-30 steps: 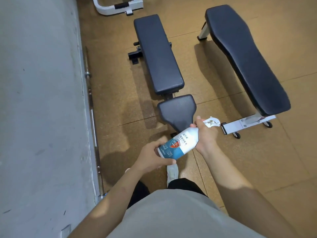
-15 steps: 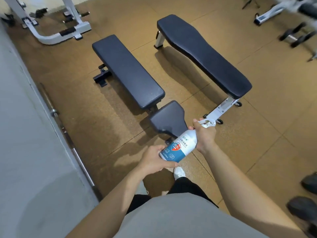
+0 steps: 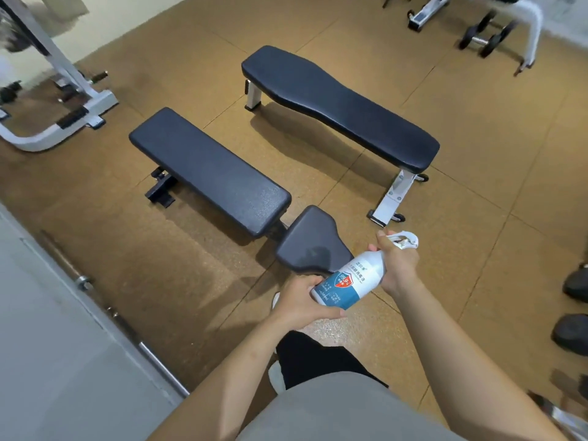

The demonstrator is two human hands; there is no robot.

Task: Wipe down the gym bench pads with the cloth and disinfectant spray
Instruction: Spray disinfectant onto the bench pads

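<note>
Both my hands hold a white spray bottle (image 3: 351, 281) with a blue and red label, tilted, its trigger head up to the right. My left hand (image 3: 302, 302) grips the bottle's base. My right hand (image 3: 397, 265) grips its neck just under the white trigger. Just beyond the bottle is a low black bench with a long back pad (image 3: 210, 171) and a small seat pad (image 3: 313, 240). A second black flat bench (image 3: 340, 105) on white legs stands further right. No cloth is in view.
A barbell (image 3: 105, 308) lies along the grey wall on the left. A white machine frame (image 3: 57, 122) stands at the far left. Dumbbells (image 3: 486, 36) and another white frame are at the top right. Dark round weights (image 3: 572, 332) sit at the right edge.
The view has swung right and up, showing more of the room. Both hands keep hold of the spray bottle in much the same pose in front of the seat pad.
</note>
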